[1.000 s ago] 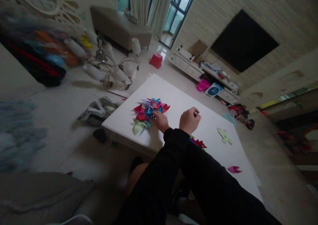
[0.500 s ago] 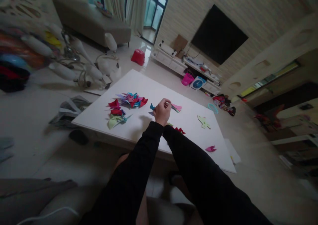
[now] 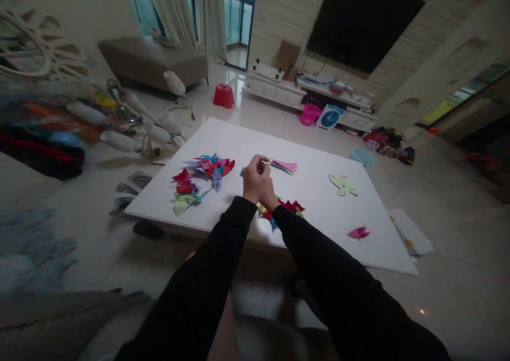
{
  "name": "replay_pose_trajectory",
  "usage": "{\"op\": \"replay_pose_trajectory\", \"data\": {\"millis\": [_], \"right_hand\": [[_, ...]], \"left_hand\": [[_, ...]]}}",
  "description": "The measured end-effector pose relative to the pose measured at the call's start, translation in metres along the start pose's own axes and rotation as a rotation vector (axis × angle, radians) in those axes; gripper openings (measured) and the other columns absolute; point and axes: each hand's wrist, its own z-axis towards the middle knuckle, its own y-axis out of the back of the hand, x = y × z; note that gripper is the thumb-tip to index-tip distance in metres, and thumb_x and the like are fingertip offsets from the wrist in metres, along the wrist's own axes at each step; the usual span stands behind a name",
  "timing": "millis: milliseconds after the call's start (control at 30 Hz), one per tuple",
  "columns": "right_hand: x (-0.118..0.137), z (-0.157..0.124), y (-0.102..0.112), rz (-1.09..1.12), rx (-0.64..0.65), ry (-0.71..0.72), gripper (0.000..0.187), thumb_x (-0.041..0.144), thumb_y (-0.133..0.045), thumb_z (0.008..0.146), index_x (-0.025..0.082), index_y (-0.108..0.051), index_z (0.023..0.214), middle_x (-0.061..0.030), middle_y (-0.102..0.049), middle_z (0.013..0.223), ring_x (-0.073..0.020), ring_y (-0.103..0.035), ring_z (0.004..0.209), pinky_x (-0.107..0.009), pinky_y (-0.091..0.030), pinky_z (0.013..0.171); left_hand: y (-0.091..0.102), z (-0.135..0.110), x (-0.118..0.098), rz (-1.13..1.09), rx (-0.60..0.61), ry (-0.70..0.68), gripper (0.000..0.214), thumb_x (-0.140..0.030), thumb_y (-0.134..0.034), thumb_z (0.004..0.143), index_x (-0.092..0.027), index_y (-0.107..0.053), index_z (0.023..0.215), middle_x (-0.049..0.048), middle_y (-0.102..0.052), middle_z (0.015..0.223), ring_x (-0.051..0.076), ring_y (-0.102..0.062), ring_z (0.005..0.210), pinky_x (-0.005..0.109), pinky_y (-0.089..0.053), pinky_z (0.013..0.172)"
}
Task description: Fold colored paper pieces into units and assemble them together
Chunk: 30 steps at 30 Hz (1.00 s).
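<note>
Above the middle of a white table (image 3: 243,137), my two hands are drawn together. My left hand (image 3: 254,177) is closed with its fingers curled, and it covers most of my right hand (image 3: 270,193). Whatever they hold is hidden. A bit of blue paper (image 3: 242,173) shows beside the left hand; I cannot tell if it is held. Just beyond the fingers lies a fanned stack of coloured paper (image 3: 285,166). Folded red, green and blue paper pieces (image 3: 290,207) lie by my right wrist. To the left is a pile of folded paper cranes (image 3: 211,165).
A pale green folded paper (image 3: 342,184) and a pink folded piece (image 3: 359,233) lie on the table's right. Beyond stand a red stool (image 3: 223,95), a pink basket (image 3: 309,114) and a blue-and-white fan (image 3: 330,117). A chandelier-like lamp (image 3: 159,129) is on the floor at left.
The head view has tilted and levelled, so the table sits less slanted. My hands stay together, and less of the blue paper shows. More of the pieces by my right wrist are visible.
</note>
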Motion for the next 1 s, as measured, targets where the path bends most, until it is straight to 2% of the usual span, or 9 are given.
{"op": "replay_pose_trajectory", "data": {"millis": [100, 167, 233, 333, 433, 567, 800, 933, 1000], "right_hand": [[-0.027, -0.058, 0.060, -0.058, -0.232, -0.132, 0.023, 0.041, -0.061, 0.086, 0.021, -0.072, 0.083, -0.0027, -0.070, 0.069, -0.0214, -0.065, 0.068, -0.034, -0.053, 0.073], [-0.039, -0.098, 0.100, -0.010, -0.360, -0.203, 0.025, 0.044, -0.063, 0.084, 0.021, -0.071, 0.084, -0.0027, -0.072, 0.071, -0.0202, -0.067, 0.067, -0.032, -0.054, 0.069], [-0.045, -0.131, 0.132, 0.070, -0.466, -0.249, 0.028, 0.047, -0.062, 0.083, 0.020, -0.070, 0.084, -0.0050, -0.074, 0.076, -0.0213, -0.070, 0.071, -0.031, -0.054, 0.066], [-0.044, -0.161, 0.160, 0.161, -0.549, -0.268, 0.029, 0.046, -0.061, 0.082, 0.019, -0.068, 0.089, -0.0078, -0.076, 0.083, -0.0231, -0.073, 0.076, -0.031, -0.055, 0.061], [-0.039, -0.172, 0.172, 0.213, -0.535, -0.210, 0.026, 0.039, -0.058, 0.084, 0.019, -0.069, 0.095, -0.0071, -0.076, 0.089, -0.0222, -0.073, 0.083, -0.029, -0.055, 0.063], [-0.036, -0.173, 0.180, 0.187, -0.469, -0.181, 0.024, 0.039, -0.054, 0.087, 0.020, -0.069, 0.084, -0.0038, -0.074, 0.081, -0.0196, -0.070, 0.080, -0.028, -0.054, 0.063], [-0.024, -0.149, 0.176, 0.081, -0.265, -0.198, 0.036, 0.047, -0.061, 0.089, 0.019, -0.067, 0.066, -0.0013, -0.066, 0.062, -0.0154, -0.058, 0.060, -0.027, -0.044, 0.059], [-0.026, -0.123, 0.169, -0.142, -0.152, -0.182, 0.027, 0.035, -0.063, 0.088, 0.018, -0.071, 0.069, -0.0012, -0.067, 0.062, -0.0134, -0.056, 0.060, -0.026, -0.038, 0.061], [-0.032, -0.112, 0.166, -0.277, -0.072, -0.222, 0.025, 0.031, -0.063, 0.088, 0.017, -0.072, 0.069, -0.0024, -0.069, 0.065, -0.0131, -0.056, 0.063, -0.026, -0.037, 0.063]], "left_hand": [[-0.001, -0.014, -0.005, -0.085, -0.061, -0.086, 0.009, -0.023, -0.054, 0.088, -0.020, -0.060, 0.095, -0.0025, -0.053, 0.070, 0.013, -0.051, 0.062, 0.024, -0.040, 0.060], [-0.006, -0.030, -0.007, -0.143, -0.064, -0.060, 0.012, -0.026, -0.056, 0.085, -0.020, -0.060, 0.094, -0.0036, -0.052, 0.067, 0.012, -0.049, 0.058, 0.023, -0.039, 0.056], [-0.017, -0.050, -0.010, -0.200, -0.055, 0.055, 0.013, -0.025, -0.056, 0.079, -0.020, -0.059, 0.091, -0.0044, -0.052, 0.064, 0.011, -0.048, 0.053, 0.023, -0.038, 0.051], [-0.037, -0.076, -0.020, -0.279, -0.033, 0.324, 0.012, -0.023, -0.054, 0.073, -0.019, -0.057, 0.083, -0.0050, -0.051, 0.059, 0.010, -0.046, 0.046, 0.021, -0.035, 0.045], [-0.053, -0.088, -0.037, -0.325, 0.007, 0.455, 0.015, -0.023, -0.054, 0.068, -0.018, -0.057, 0.081, -0.0052, -0.053, 0.058, 0.009, -0.045, 0.043, 0.020, -0.033, 0.043], [-0.057, -0.081, -0.050, -0.275, 0.053, 0.391, 0.019, -0.022, -0.054, 0.063, -0.017, -0.058, 0.081, -0.0042, -0.056, 0.060, 0.009, -0.049, 0.045, 0.019, -0.034, 0.043], [-0.048, -0.077, -0.009, -0.013, 0.222, 0.329, 0.017, -0.017, -0.054, 0.065, -0.016, -0.062, 0.080, -0.0019, -0.060, 0.060, 0.011, -0.053, 0.049, 0.022, -0.043, 0.051], [-0.043, -0.060, 0.003, 0.083, 0.360, 0.232, 0.016, -0.018, -0.055, 0.071, -0.017, -0.064, 0.085, 0.0005, -0.065, 0.067, 0.014, -0.060, 0.056, 0.026, -0.047, 0.057], [-0.040, -0.047, 0.004, 0.150, 0.378, 0.179, 0.015, -0.018, -0.055, 0.073, -0.018, -0.065, 0.085, 0.0012, -0.067, 0.070, 0.015, -0.063, 0.059, 0.027, -0.048, 0.060]]}}
